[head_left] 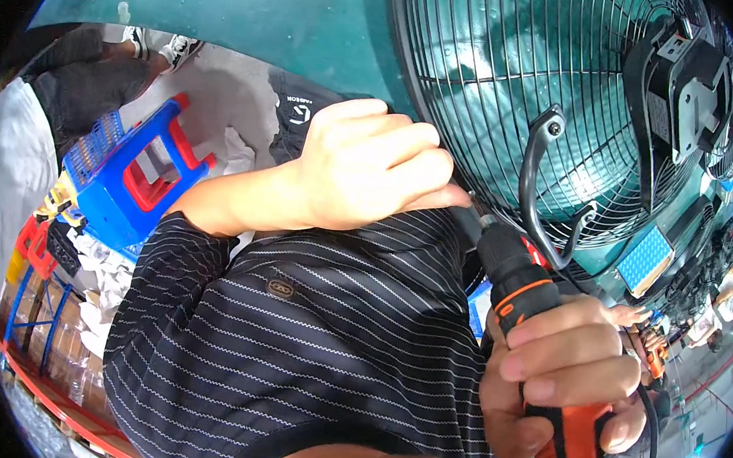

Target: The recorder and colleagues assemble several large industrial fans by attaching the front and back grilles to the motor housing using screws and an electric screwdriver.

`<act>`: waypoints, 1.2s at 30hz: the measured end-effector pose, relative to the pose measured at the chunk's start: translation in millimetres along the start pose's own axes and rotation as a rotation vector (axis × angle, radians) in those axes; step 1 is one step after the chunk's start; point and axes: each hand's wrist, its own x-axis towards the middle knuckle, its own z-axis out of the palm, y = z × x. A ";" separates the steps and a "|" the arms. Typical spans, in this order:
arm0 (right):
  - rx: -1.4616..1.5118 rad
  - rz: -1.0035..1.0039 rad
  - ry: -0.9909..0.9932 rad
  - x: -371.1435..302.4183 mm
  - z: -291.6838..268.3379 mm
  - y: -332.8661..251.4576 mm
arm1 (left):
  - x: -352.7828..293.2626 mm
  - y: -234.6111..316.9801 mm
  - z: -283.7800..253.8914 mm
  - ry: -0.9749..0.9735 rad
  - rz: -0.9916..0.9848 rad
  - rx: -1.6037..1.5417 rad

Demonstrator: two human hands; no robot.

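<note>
Right hand clamped around orange-black power drill, left hand fingers curled together against teal fan guard, apparently gripping its rim, black carry handle adjacent.

The right hand grips an orange-and-black drill, its tip against the teal fan's guard. The left hand presses the guard's rim beside it.
</note>
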 end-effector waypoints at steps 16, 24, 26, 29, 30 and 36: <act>0.063 -0.068 -0.101 14.5 -7.0 13.6 | 4.2 -7.9 -14.7 -0.064 0.016 0.045; 0.427 -0.036 -0.363 26.5 -28.6 22.1 | 14.0 -8.2 -41.7 -0.062 0.027 0.184; 0.637 0.035 -0.257 24.5 -45.5 15.0 | 22.6 -7.6 -46.4 -0.030 0.083 0.181; 0.662 0.042 0.069 10.1 -80.0 -4.6 | 37.2 -1.8 -52.8 -0.101 0.149 0.216; 0.675 0.004 0.236 0.6 -90.8 -11.3 | 42.6 0.3 -52.2 -0.141 0.175 0.245; 0.658 -0.069 0.681 -55.6 -158.9 -54.0 | 65.7 7.8 -40.7 -0.361 0.369 0.192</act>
